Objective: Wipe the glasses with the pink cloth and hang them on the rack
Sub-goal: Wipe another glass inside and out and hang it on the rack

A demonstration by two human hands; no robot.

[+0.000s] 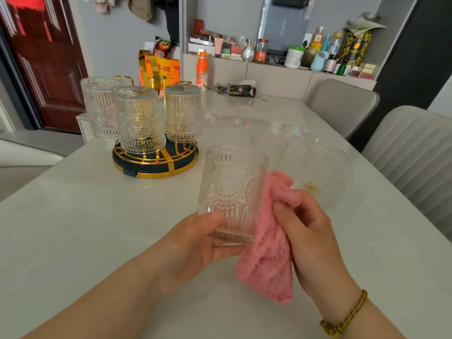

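Six glasses total: three glasses (pixel 101 107) (pixel 139 119) (pixel 183 112) upside down on the rack (pixel 156 165), one glass (pixel 232 189) held in front of the rack, two glasses (pixel 270 148) (pixel 325 165) standing right of it. One pink cloth (pixel 269 241). Two hands (pixel 193 241) (pixel 310 231). Two chairs (pixel 342 104) (pixel 415 148). One orange bottle (pixel 202 69) behind the rack.

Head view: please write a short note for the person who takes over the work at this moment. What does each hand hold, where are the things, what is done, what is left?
Left hand: grips the held glass at its base, above the table.
Right hand: pinches the pink cloth against the side of that glass.
Done: three glasses hang upside down on the rack, far left.
Left: finish wiping the held glass and hang it. Then do the two glasses standing on the table to the right. Whether they are wiped cannot be told.
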